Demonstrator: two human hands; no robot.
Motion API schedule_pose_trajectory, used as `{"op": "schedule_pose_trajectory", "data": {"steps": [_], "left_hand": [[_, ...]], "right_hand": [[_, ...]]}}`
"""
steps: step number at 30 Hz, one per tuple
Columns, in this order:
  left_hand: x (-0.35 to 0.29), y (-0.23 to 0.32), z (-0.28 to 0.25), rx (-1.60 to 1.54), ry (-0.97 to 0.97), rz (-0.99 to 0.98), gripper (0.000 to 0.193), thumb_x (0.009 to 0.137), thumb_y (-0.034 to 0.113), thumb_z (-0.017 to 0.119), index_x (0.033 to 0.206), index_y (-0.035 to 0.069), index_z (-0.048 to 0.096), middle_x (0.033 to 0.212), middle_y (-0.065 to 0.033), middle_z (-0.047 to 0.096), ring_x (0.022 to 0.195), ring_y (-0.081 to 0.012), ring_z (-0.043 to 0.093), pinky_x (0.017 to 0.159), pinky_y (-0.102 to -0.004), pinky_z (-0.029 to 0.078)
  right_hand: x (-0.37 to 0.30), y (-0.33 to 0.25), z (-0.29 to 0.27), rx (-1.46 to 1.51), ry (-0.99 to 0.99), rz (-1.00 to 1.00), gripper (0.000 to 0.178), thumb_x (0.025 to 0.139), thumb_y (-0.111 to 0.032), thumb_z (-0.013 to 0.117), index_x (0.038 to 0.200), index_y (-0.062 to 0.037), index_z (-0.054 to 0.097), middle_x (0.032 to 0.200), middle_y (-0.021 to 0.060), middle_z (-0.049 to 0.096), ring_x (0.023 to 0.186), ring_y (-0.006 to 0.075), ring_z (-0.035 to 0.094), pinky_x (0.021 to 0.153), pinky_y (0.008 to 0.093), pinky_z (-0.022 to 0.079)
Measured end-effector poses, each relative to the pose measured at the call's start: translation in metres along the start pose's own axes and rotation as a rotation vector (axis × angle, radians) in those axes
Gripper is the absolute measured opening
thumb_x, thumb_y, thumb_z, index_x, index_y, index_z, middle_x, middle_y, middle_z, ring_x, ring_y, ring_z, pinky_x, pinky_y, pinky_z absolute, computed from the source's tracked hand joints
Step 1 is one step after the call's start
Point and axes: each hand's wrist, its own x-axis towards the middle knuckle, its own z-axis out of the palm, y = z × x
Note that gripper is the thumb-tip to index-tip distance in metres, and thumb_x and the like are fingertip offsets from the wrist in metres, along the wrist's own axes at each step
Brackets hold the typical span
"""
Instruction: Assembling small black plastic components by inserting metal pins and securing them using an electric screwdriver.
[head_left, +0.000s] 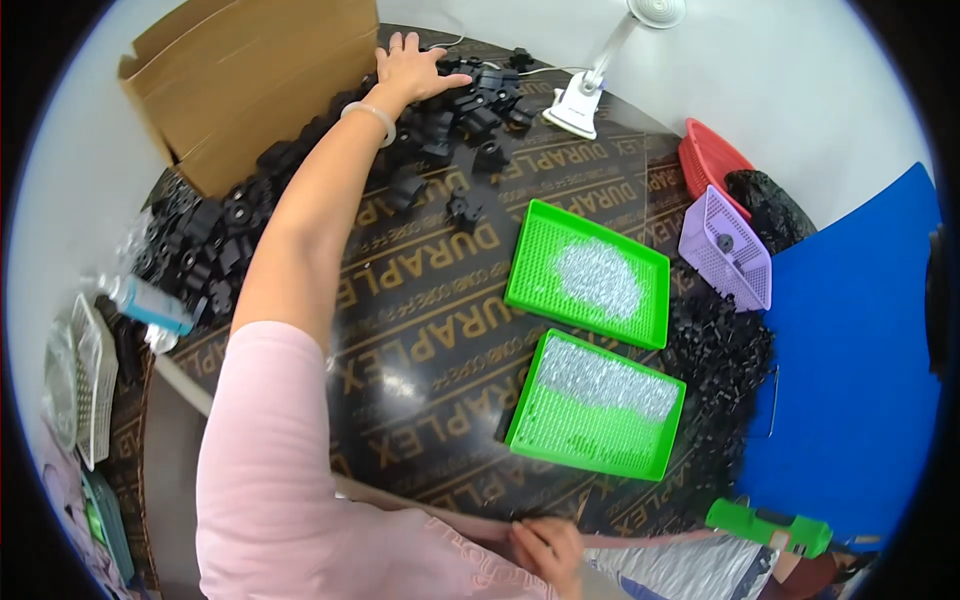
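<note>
My left hand (408,66) reaches far across the dark round table (420,330), palm down and fingers spread on a heap of black plastic parts (470,105) beside a brown cardboard box (250,80). A pale bracelet (368,115) circles that wrist. My right hand (548,548) rests at the near edge of the table, fingers curled, close to my body; whether it holds anything is not visible. Two green trays (590,272) (596,405) lie right of centre, each carrying a patch of small silvery pieces.
More black parts (205,240) trail along the table's left side, another pile (715,350) sits right of the trays. A white desk lamp (580,100), a red basket (712,155), a lilac basket (728,250), a blue board (860,350) and a green tool (770,528) surround them.
</note>
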Motion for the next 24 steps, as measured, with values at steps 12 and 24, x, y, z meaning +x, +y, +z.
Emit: {"op": "schedule_pose_trajectory", "data": {"steps": [12, 24], "left_hand": [[0.056, 0.067, 0.032, -0.187, -0.649, -0.128, 0.105, 0.066, 0.092, 0.058, 0.156, 0.042, 0.036, 0.169, -0.0136, 0.012, 0.154, -0.0465, 0.001, 0.112, -0.0804, 0.008], [-0.071, 0.051, -0.031, -0.054, -0.795, 0.395, 0.088, 0.081, 0.088, 0.047, 0.149, 0.033, 0.049, 0.158, -0.0214, 0.035, 0.153, -0.0479, 0.008, 0.118, -0.0661, 0.018]], "right_hand": [[0.001, -0.007, 0.006, -0.071, 0.004, 0.214, 0.034, 0.074, -0.014, 0.087, 0.106, -0.0077, 0.077, 0.093, 0.0092, 0.068, 0.085, 0.0292, 0.067, 0.074, 0.0408, 0.056], [-0.010, 0.008, 0.011, -0.017, 0.044, 0.093, 0.027, 0.071, -0.008, 0.086, 0.095, -0.0122, 0.076, 0.089, 0.0022, 0.066, 0.078, 0.0220, 0.065, 0.066, 0.0312, 0.053]]}}
